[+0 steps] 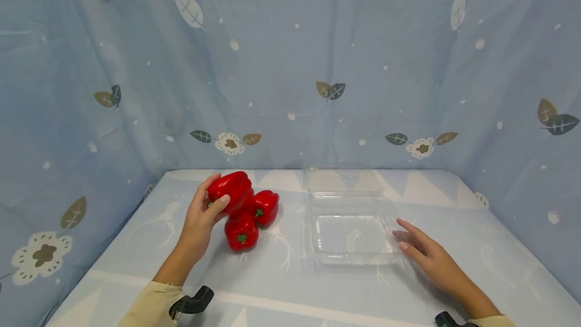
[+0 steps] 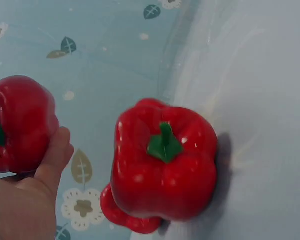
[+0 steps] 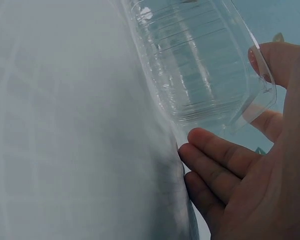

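Held pepper (image 1: 229, 189): left of centre, lifted above two other peppers (image 1: 251, 218); probably smooth, firm, best gripped around its body.
Left hand (image 1: 199, 218): fingers curled round it.
Right hand (image 1: 426, 254): flat, fingers straight, touching the clear box (image 1: 349, 236).

blue leaf-print curtain (image 1: 290, 64), pale patterned tabletop (image 1: 281, 286)
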A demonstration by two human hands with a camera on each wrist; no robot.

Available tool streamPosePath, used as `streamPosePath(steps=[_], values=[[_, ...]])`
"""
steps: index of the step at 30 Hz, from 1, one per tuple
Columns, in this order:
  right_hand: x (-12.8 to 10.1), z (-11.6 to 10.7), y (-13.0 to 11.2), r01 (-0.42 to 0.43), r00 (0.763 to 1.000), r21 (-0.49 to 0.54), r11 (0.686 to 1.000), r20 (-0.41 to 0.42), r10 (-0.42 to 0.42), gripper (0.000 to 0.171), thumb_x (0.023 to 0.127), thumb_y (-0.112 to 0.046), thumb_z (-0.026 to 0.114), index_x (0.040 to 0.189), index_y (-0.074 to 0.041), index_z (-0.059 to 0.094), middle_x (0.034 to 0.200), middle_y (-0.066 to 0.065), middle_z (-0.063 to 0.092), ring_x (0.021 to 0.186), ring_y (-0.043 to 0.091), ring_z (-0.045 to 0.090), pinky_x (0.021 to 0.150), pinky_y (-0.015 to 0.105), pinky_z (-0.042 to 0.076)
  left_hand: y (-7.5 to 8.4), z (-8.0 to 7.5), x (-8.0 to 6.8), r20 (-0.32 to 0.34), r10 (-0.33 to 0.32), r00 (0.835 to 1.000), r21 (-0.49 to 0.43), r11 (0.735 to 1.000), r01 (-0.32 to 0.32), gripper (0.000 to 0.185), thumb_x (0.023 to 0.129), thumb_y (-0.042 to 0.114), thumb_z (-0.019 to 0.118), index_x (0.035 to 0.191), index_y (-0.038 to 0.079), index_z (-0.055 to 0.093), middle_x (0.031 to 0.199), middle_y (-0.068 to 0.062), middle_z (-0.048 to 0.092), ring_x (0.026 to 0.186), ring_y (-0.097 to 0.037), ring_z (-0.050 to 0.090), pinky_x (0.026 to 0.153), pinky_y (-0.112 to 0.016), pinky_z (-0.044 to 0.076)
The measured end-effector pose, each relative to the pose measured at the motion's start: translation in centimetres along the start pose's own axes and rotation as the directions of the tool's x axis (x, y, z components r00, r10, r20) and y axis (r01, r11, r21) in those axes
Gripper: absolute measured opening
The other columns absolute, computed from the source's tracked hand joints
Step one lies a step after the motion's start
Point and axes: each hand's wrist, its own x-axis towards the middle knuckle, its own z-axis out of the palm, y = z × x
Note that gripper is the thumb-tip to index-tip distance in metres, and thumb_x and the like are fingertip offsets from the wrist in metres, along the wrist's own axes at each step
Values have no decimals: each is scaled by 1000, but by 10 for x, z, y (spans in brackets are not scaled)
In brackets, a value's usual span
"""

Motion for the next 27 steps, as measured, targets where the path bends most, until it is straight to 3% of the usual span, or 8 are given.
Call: streamPosePath(steps=[5, 10, 20, 25, 27], values=[[-1, 1, 2, -12, 1000, -11, 1000, -10, 12, 55, 99, -35, 50, 149, -21, 32, 130, 4, 59, 118, 21, 54, 87, 20, 46, 6, 10, 7, 78, -77, 994, -49, 996, 81, 75, 87, 24, 69, 148, 27, 26, 141, -3, 37, 128, -25, 37, 91, -37, 50], [-2, 0, 1, -13, 1000, -21, 1000, -1, 13, 54, 99, -37, 48, 149, -24, 32, 130, -1, 59, 117, 11, 53, 88, 22, 46, 9, 18, 10, 123, -123, 985, -27, 992, 127, 78, 84, 25, 72, 147, 30, 27, 141, -4, 38, 128, -27, 38, 92, -46, 48], [0, -2, 0, -15, 1000, -58, 998, 6, 15, 55, 99, -37, 48, 150, -25, 31, 128, 1, 60, 116, 17, 55, 86, 27, 48, 12, 41, 18, 232, -176, 957, -2, 983, 182, 91, 77, 19, 79, 147, 37, 23, 142, -3, 36, 130, -30, 36, 93, -48, 47], [2, -2, -2, -28, 999, -34, 999, 14, 29, 55, 99, -38, 49, 149, -24, 32, 129, 3, 59, 118, 23, 53, 87, 21, 47, 13, 56, 18, 217, -199, 956, 59, 980, 191, 91, 75, 20, 82, 143, 44, 27, 141, 1, 36, 128, -29, 37, 88, -45, 51], [2, -2, -2, -36, 999, -30, 999, 16, 36, 56, 98, -39, 49, 149, -25, 31, 129, 4, 59, 119, 26, 53, 89, 24, 48, 13, 65, 20, 205, -209, 956, 88, 977, 194, 89, 73, 22, 83, 140, 47, 30, 140, 2, 37, 127, -29, 38, 85, -44, 52]])
